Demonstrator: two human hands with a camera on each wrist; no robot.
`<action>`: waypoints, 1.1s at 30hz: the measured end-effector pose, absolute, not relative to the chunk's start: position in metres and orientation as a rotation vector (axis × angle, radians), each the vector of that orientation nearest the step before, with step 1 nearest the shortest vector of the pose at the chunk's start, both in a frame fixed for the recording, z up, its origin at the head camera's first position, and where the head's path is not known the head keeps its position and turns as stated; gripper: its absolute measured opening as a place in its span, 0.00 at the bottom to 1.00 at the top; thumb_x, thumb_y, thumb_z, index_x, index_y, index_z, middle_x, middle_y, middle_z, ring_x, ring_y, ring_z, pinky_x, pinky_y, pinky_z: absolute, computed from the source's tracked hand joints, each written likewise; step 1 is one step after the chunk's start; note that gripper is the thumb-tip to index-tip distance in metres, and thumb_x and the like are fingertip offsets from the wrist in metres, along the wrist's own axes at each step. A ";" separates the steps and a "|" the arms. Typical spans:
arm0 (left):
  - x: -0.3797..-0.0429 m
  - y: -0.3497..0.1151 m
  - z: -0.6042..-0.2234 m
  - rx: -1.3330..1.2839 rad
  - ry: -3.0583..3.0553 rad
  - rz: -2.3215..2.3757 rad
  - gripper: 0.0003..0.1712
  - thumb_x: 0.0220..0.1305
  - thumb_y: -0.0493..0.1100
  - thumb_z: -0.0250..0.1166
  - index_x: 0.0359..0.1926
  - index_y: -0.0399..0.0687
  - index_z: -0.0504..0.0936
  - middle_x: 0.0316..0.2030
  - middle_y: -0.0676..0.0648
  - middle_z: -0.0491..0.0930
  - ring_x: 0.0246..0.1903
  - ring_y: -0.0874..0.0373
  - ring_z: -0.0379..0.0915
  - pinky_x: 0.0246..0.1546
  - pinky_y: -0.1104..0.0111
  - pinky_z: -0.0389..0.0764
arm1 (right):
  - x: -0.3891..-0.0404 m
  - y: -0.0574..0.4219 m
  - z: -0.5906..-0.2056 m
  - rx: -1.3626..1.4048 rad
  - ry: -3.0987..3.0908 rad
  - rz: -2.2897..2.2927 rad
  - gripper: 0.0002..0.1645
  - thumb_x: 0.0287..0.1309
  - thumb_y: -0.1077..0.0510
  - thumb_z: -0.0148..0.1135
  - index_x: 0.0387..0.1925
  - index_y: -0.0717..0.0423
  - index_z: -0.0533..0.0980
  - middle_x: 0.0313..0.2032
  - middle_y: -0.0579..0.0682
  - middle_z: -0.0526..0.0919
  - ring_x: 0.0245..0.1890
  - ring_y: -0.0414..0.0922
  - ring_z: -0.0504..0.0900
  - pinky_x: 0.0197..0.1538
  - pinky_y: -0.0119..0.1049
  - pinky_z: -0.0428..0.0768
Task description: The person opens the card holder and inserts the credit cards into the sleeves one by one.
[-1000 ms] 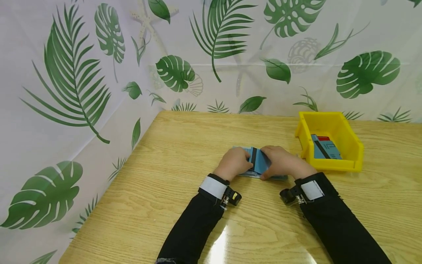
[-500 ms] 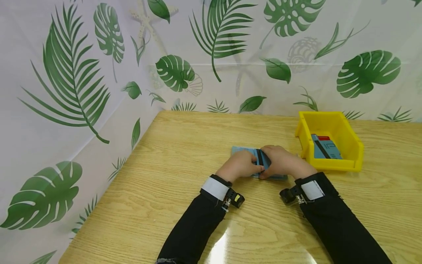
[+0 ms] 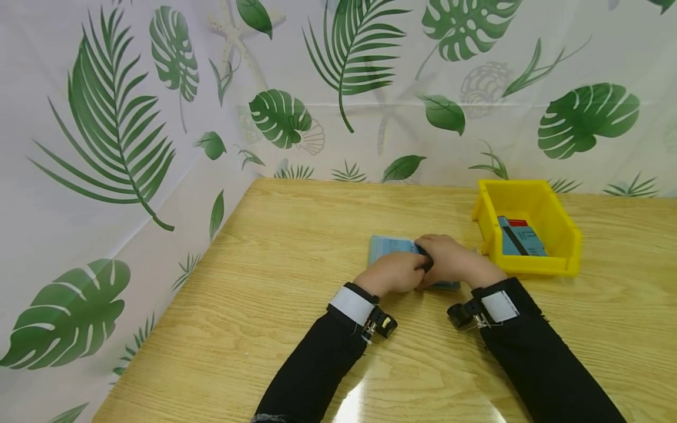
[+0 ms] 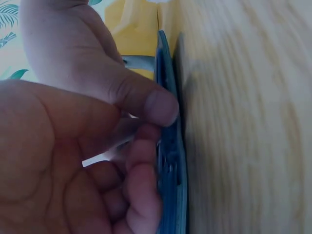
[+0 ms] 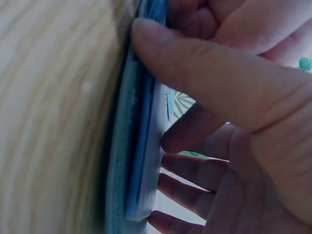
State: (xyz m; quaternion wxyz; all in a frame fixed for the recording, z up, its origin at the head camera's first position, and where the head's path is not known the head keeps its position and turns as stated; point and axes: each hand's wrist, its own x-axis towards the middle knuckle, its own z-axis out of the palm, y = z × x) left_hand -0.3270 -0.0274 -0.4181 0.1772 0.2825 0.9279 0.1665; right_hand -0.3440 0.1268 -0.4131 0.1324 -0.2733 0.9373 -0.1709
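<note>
A flat, light-blue layered holder [image 3: 382, 245], like a thin wallet or booklet, lies on the table between both hands. Over it sits a blue card with a black stripe [image 3: 425, 258], mostly covered by fingers. My left hand [image 3: 394, 273] has its fingers curled at the stripe, pinching the card. From the other side my right hand [image 3: 452, 258] grips across, thumb [image 5: 156, 41] pressed on the near edge and fingertips along the card's face. Edge-on in the right wrist view, a thin blue layer [image 5: 139, 165] lies over a thicker teal one [image 5: 117, 165].
Just right of the right hand stands a yellow bin [image 3: 573, 235] with a blue striped card [image 3: 523, 239] and a red card [image 3: 517, 222] inside. The wooden table [image 3: 296, 235] meets a leaf-printed cloth [image 3: 344, 141] at the back and left.
My left hand has slid right, from the holder's left part to beside the right hand, and the striped card has shifted right with it. More of the holder's left end shows. The right hand stays.
</note>
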 end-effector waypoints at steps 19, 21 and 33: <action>-0.339 -0.084 -0.407 0.402 2.656 0.822 0.28 0.72 0.46 0.65 0.70 0.46 0.74 0.59 0.42 0.80 0.55 0.49 0.78 0.52 0.59 0.79 | -0.349 0.134 -0.411 -0.580 2.695 -0.521 0.52 0.53 0.53 0.78 0.70 0.74 0.63 0.68 0.74 0.66 0.67 0.69 0.65 0.68 0.63 0.65; -0.339 -0.089 -0.407 0.367 2.673 0.831 0.29 0.69 0.45 0.68 0.69 0.45 0.75 0.58 0.41 0.80 0.54 0.48 0.78 0.52 0.58 0.79 | -0.349 0.133 -0.411 -0.572 2.713 -0.493 0.52 0.53 0.52 0.79 0.70 0.72 0.63 0.68 0.74 0.66 0.66 0.70 0.65 0.66 0.64 0.66; -0.338 -0.079 -0.417 0.364 2.850 0.646 0.39 0.58 0.49 0.77 0.69 0.45 0.75 0.59 0.43 0.81 0.52 0.51 0.80 0.48 0.63 0.80 | -0.343 0.127 -0.405 -0.528 2.758 -0.483 0.51 0.50 0.53 0.81 0.72 0.63 0.66 0.64 0.73 0.64 0.58 0.66 0.70 0.58 0.63 0.74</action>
